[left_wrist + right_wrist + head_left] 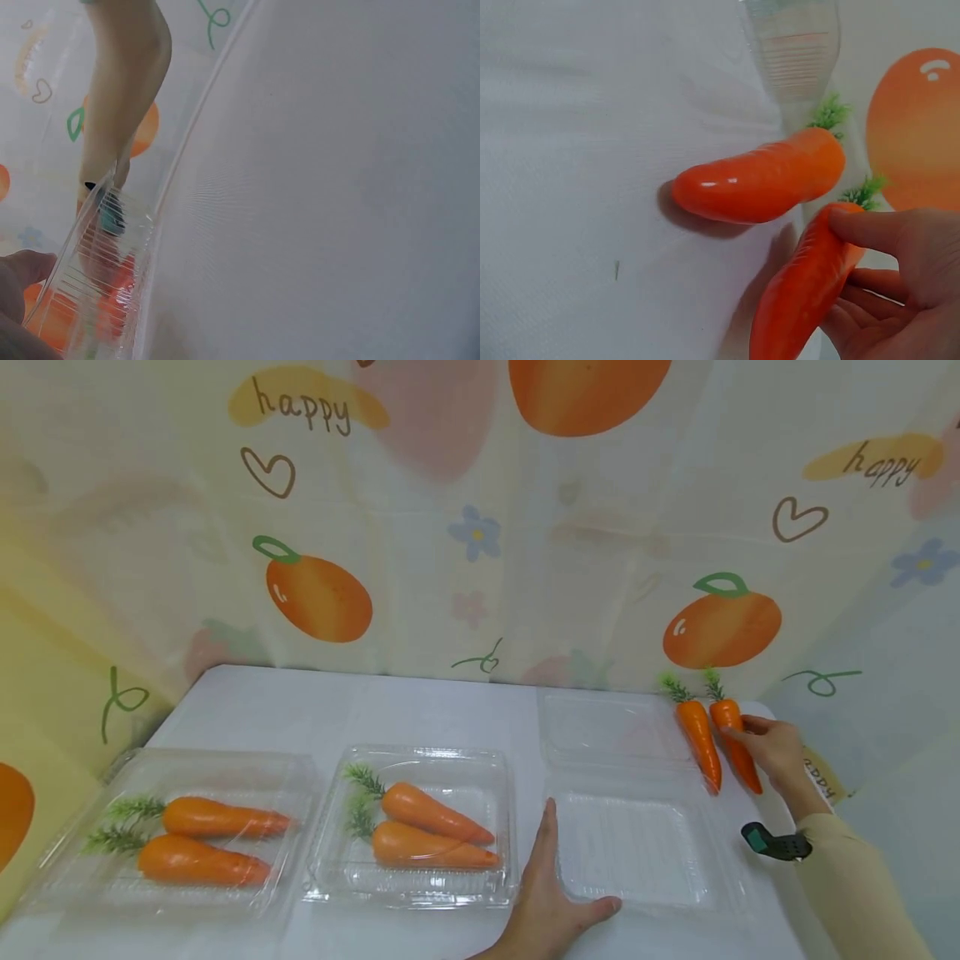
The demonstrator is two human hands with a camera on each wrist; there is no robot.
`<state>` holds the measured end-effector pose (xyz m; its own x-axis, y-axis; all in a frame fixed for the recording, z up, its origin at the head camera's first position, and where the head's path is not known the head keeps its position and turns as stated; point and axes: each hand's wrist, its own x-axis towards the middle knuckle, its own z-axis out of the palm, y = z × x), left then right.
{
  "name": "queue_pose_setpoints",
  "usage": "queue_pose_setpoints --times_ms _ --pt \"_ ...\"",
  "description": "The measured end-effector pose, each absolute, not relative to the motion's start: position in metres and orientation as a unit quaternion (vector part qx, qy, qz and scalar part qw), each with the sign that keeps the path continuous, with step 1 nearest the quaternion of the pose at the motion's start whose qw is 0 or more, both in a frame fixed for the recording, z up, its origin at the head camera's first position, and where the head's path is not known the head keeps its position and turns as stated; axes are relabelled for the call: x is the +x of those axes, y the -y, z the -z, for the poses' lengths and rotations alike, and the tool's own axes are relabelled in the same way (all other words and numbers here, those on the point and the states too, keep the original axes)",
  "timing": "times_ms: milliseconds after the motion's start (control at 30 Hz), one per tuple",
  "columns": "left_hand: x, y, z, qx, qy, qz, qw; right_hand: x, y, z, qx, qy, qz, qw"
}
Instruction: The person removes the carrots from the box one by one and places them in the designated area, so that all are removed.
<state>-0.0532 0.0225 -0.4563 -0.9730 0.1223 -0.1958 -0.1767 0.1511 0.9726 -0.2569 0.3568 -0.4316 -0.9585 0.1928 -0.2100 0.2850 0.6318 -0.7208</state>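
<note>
My right hand (780, 756) pinches an orange carrot (741, 764) with a green leafy top between thumb and fingers, at the table's far right. Beside it, to the left, lies a second carrot (697, 739). The right wrist view shows the gripped carrot (799, 296) tilted, with the other carrot (765, 180) lying on the white surface. A clear plastic box (637, 852) stands with its lid (611, 731) folded back. My left hand (543, 897) is at its near left corner, thumb spread from straight fingers. In the left wrist view, this hand (19, 307) touches the box wall (86, 255).
Two more clear boxes stand to the left, the middle one (420, 893) and the leftmost one (217, 902), each with two carrots inside and a lid over them. A fruit-printed curtain (412, 585) hangs behind the white table (420, 710). A dark wristband (780, 843) is on the right wrist.
</note>
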Motion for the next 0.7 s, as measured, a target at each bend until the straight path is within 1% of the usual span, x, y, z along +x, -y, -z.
queue_pose_setpoints --times_ms 133,367,533,700 --pt "-0.053 -0.022 0.456 -0.016 -0.745 -0.656 0.117 -0.259 -0.354 0.435 0.130 -0.905 0.401 0.054" --pt "-0.051 -0.022 0.460 0.002 -0.742 -0.664 0.092 -0.260 -0.351 0.440 0.156 -0.904 0.394 0.045" --pt "-0.049 -0.024 0.461 -0.009 -0.734 -0.672 0.100 -0.256 -0.347 0.436 0.163 -0.902 0.398 0.049" --pt "-0.046 -0.023 0.460 -0.027 -0.723 -0.682 0.109 -0.254 -0.346 0.432 0.147 -0.904 0.397 0.058"
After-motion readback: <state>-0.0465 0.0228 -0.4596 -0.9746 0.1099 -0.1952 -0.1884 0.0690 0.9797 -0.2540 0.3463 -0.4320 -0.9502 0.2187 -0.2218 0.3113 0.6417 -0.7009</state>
